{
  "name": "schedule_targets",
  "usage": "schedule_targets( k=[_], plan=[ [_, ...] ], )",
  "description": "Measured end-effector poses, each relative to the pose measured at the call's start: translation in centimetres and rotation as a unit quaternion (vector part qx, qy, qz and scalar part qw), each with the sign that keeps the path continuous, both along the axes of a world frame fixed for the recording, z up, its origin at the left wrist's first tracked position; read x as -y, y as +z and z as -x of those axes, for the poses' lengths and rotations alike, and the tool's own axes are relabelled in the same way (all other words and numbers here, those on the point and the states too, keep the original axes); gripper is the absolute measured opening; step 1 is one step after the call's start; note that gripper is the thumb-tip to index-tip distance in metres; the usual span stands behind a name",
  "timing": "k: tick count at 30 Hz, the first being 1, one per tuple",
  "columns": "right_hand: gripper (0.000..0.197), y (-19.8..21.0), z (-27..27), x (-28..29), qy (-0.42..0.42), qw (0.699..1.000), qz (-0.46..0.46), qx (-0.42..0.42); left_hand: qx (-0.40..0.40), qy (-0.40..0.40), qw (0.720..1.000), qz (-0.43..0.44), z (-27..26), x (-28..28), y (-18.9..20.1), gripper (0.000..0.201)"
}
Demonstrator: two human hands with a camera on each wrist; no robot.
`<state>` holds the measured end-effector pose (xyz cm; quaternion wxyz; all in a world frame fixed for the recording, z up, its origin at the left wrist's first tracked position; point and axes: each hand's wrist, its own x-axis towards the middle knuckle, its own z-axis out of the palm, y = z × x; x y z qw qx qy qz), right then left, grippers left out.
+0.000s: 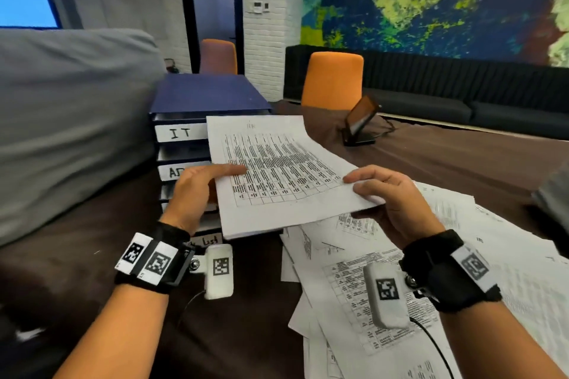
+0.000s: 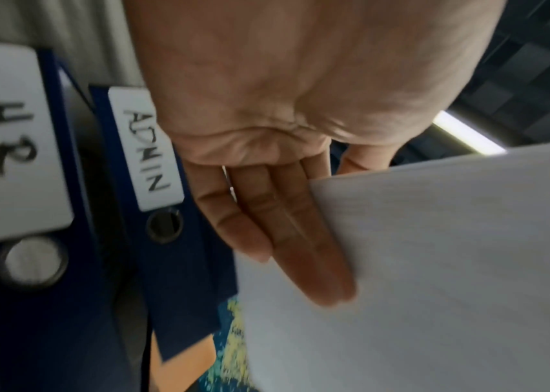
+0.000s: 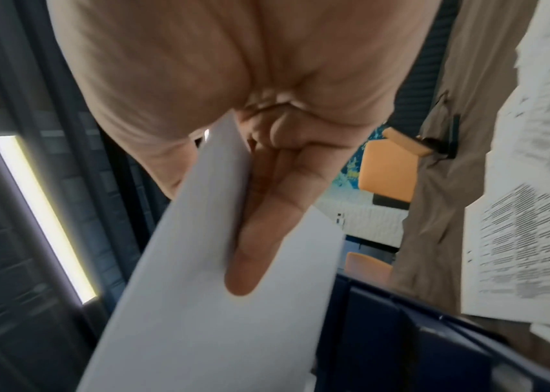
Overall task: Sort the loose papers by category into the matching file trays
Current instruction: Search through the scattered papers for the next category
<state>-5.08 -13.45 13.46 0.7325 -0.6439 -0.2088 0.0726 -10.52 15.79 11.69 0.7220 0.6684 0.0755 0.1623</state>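
Both hands hold one printed table sheet (image 1: 277, 172) in the air, in front of the blue stack of file trays (image 1: 184, 144). My left hand (image 1: 200, 191) pinches its left edge, thumb on top, straight fingers (image 2: 287, 233) beneath the white underside (image 2: 434, 265). My right hand (image 1: 388, 194) pinches the near right edge, thumb on top, fingers (image 3: 267, 225) under the sheet (image 3: 200, 305). Tray labels read IT (image 1: 180, 133), ADMIN (image 2: 148, 151) and HR (image 2: 5, 138). A loose pile of papers (image 1: 385, 286) lies on the table under my right hand.
The dark brown table (image 1: 92, 255) carries a tilted tablet on a stand (image 1: 360, 123) at the back. An orange chair (image 1: 332, 80) stands behind it. A grey cushion-like mass (image 1: 67, 120) fills the left side beside the trays.
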Motion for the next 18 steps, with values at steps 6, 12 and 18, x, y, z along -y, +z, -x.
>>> schedule_targets(
  k=[6,12,18],
  plan=[
    [0.017,0.7,0.5,-0.2,0.038,0.999,-0.028,0.027,-0.038,-0.131,0.987,-0.083,2.6,-1.3,1.4,0.027],
    [0.043,-0.1,0.1,0.8,0.033,0.999,0.008,-0.032,-0.105,-0.105,0.987,-0.064,0.7,-0.7,-1.5,0.024],
    [0.014,-1.0,0.8,1.4,0.06,0.996,0.022,-0.065,-0.131,-0.098,0.984,-0.068,0.5,-0.5,-3.7,0.023]
  ],
)
